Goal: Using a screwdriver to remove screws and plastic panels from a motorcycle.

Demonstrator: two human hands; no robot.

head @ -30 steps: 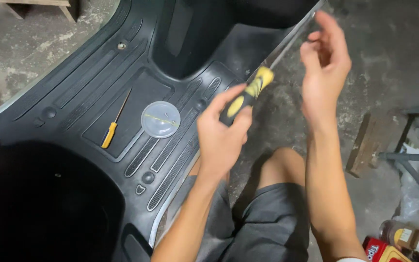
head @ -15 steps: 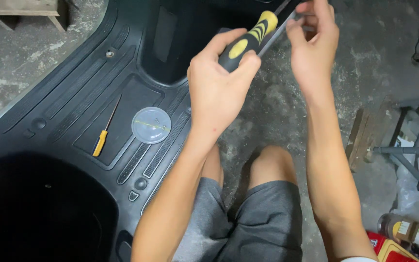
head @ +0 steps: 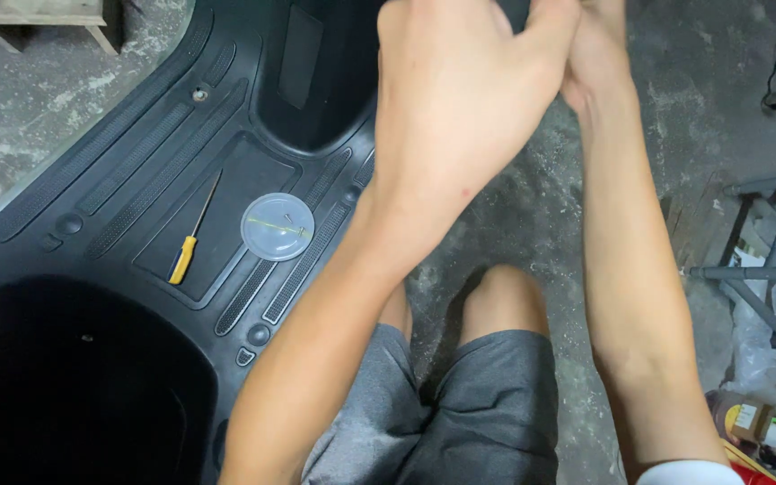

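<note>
My left hand (head: pixel 455 99) is raised close to the camera at the top middle, back toward me, fingers curled shut. The yellow-and-black screwdriver it held a moment ago is hidden behind it or lies past the top edge. My right hand (head: pixel 596 54) is pressed against the left hand's fingertips at the top edge, and its fingers are cut off by the frame. Below the hands lies a black plastic scooter floor panel (head: pixel 136 180). On it rest a thin yellow-handled screwdriver (head: pixel 189 242) and a round clear lid (head: pixel 277 226).
My knees in grey shorts (head: pixel 487 395) are over a dusty concrete floor (head: pixel 657 135). A grey metal frame (head: pixel 765 269) stands at the right, with small containers (head: pixel 747 422) at the lower right. A wooden piece (head: pixel 29 13) sits at the top left.
Both hands have risen toward the camera and the top edge. The yellow-and-black screwdriver, seen earlier in my left hand with the right fingers on its shaft, has gone out of sight.
</note>
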